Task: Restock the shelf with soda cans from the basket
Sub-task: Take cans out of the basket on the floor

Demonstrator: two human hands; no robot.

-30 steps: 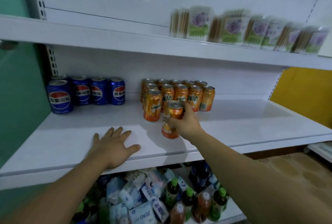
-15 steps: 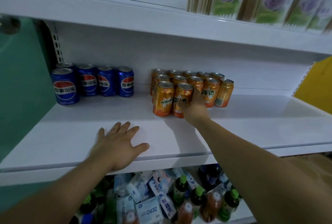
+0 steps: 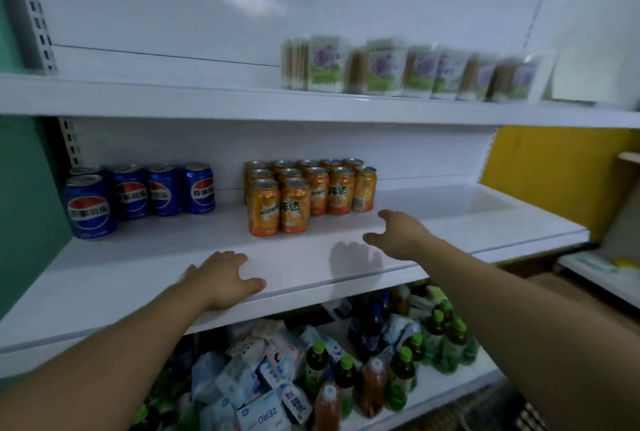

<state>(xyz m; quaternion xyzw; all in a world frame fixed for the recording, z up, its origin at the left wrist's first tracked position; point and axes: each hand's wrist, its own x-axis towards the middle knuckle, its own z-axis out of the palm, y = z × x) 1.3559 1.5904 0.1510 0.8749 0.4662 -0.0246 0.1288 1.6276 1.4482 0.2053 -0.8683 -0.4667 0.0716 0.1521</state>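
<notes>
A shop: white shelves [image 3: 311, 108] stocked with soda cans [image 3: 311, 193].

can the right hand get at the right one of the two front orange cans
Probably yes. The right hand hangs open over the bare shelf just right of that can, and nothing stands between them.

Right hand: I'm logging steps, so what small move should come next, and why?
Probably pull the right hand back for another can: it hangs open and empty over the shelf, with room beside the front orange cans. The basket is not in view.
</notes>
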